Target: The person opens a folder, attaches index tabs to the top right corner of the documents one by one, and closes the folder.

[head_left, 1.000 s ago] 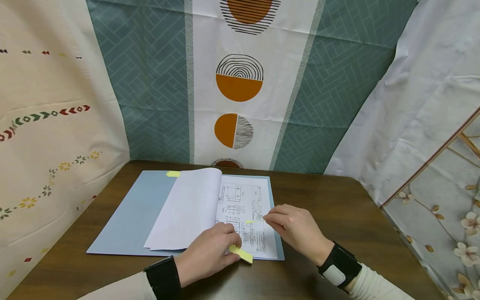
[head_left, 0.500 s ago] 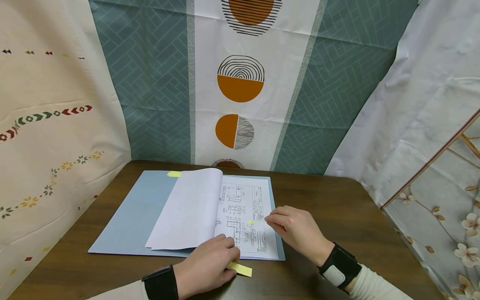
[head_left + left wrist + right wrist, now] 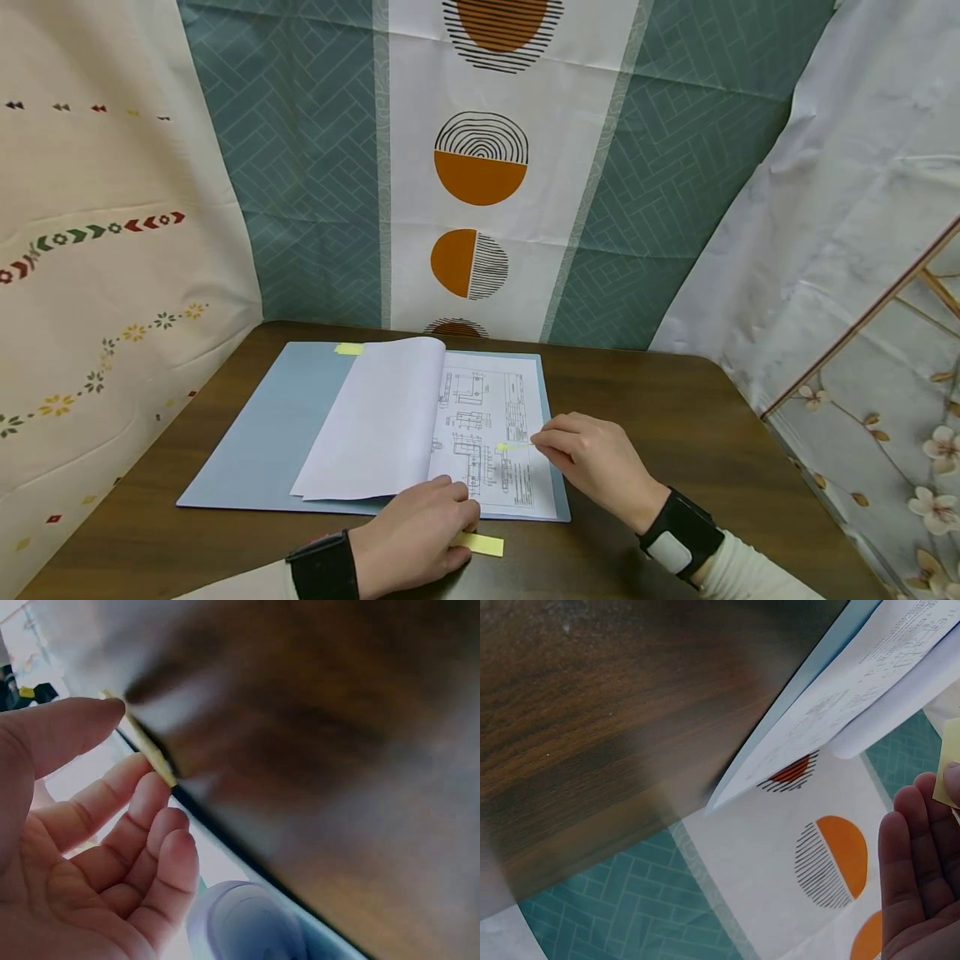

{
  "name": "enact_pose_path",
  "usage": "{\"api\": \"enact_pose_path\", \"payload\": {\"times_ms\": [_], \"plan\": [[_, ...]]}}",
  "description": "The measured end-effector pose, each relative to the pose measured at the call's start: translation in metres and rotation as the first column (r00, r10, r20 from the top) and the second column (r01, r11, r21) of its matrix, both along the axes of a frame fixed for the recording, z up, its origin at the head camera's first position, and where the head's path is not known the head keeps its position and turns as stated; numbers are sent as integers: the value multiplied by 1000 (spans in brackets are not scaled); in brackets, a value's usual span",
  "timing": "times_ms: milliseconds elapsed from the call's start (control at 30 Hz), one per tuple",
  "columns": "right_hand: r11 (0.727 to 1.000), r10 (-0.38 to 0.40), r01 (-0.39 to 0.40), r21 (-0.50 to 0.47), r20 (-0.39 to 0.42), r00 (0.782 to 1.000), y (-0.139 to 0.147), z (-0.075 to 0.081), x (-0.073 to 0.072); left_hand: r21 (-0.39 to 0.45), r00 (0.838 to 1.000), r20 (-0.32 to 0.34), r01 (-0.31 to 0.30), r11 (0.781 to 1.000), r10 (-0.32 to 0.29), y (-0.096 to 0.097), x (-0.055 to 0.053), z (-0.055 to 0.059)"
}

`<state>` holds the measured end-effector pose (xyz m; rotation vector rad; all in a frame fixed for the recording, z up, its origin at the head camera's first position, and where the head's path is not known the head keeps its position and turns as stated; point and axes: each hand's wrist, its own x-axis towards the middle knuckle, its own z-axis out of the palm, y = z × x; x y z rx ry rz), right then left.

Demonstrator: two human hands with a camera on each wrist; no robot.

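Observation:
My left hand (image 3: 420,533) is at the front of the table, thumb and fingers at a slim yellow sticky note pad (image 3: 482,544). In the left wrist view the pad (image 3: 154,754) shows edge-on between thumb and fingertips, low over the wood. My right hand (image 3: 592,458) pinches a thin yellow sticky note (image 3: 504,447) by its right end, above a page with technical drawings (image 3: 491,392). The right wrist view shows this note (image 3: 949,761) at the frame's edge, under the thumb. The page lies in an open light blue folder (image 3: 255,442).
A turned white sheet (image 3: 371,417) curls over the folder's left half. Another yellow sticky note (image 3: 349,348) sticks out at its top edge. The brown wooden table (image 3: 645,392) ends at hanging patterned fabric (image 3: 322,167) behind and at both sides.
My left hand has moved down and slightly left, bringing the sticky note pad off the folder's front edge to the table. The right hand with its note has shifted very slightly right.

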<state>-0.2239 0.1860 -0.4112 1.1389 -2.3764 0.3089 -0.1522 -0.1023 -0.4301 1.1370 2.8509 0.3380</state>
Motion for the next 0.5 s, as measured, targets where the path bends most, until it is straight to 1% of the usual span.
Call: {"api": "enact_pose_path", "payload": {"times_ms": [100,233,300,367,500], "plan": [[1000,-1,1,-2,-1,1000,0,0,0,1,1000,-21,-6,1000,6,1,0,5],[1000,-10,10,-1,9,1000,2,-1,0,32,995,-95,-8,999,11,1,-2,12],[1000,-19,19,0,15,1000,2,-1,1,33,991,-132,-14,999,18,1,-5,15],[1000,-27,27,-1,19,999,3,-1,0,17,986,-164,-24,1000,27,2,-8,17],[999,-36,36,1,17,999,3,-2,-1,-31,980,-194,-58,998,51,5,-18,18]]}}
